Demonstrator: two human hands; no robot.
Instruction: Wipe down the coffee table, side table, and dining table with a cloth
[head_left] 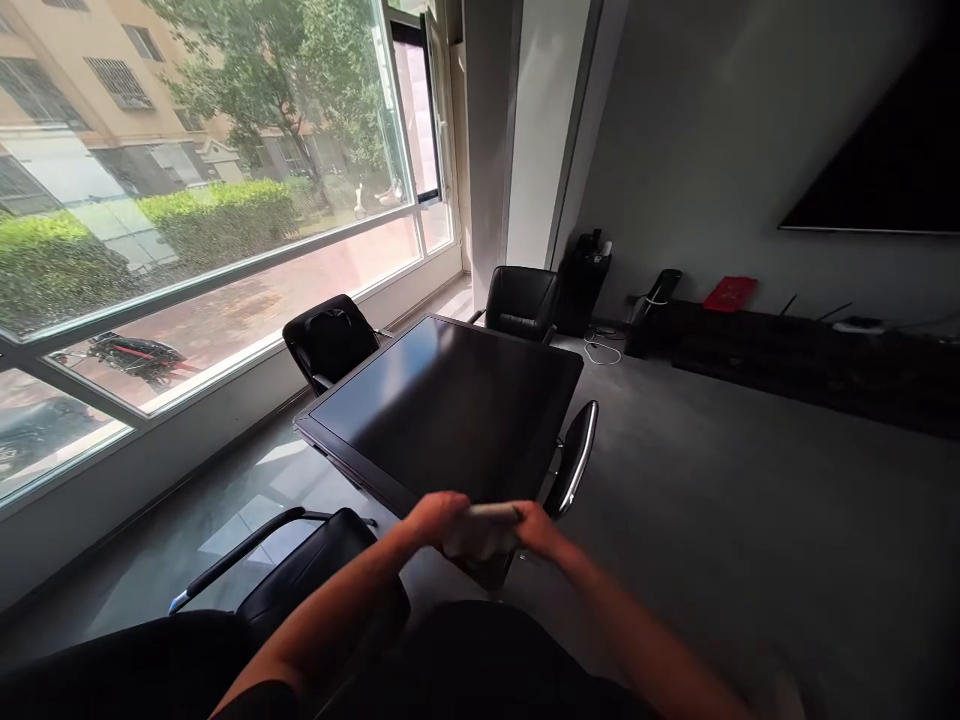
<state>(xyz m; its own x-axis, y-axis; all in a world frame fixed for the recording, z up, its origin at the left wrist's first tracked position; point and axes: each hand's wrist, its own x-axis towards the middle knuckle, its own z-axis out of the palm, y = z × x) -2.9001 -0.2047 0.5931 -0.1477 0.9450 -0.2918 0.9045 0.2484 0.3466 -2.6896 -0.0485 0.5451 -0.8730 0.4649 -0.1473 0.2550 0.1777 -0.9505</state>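
Observation:
Both of my hands meet low in the middle of the view, over the near corner of a dark glossy table [450, 400]. My left hand [433, 520] and my right hand [541, 528] are each closed on a pale, whitish thing [484, 530] held between them, blurred by motion; it looks like a cloth or folded sheet, and I cannot tell which. The hands hang just above the table's near edge.
Black office chairs stand around the table: one at the far left [330, 340], one at the far end [523, 300], one at the right [574, 462], one near me at the left [315, 565]. A large window [187, 200] fills the left wall. A low cabinet [810, 360] runs along the right wall.

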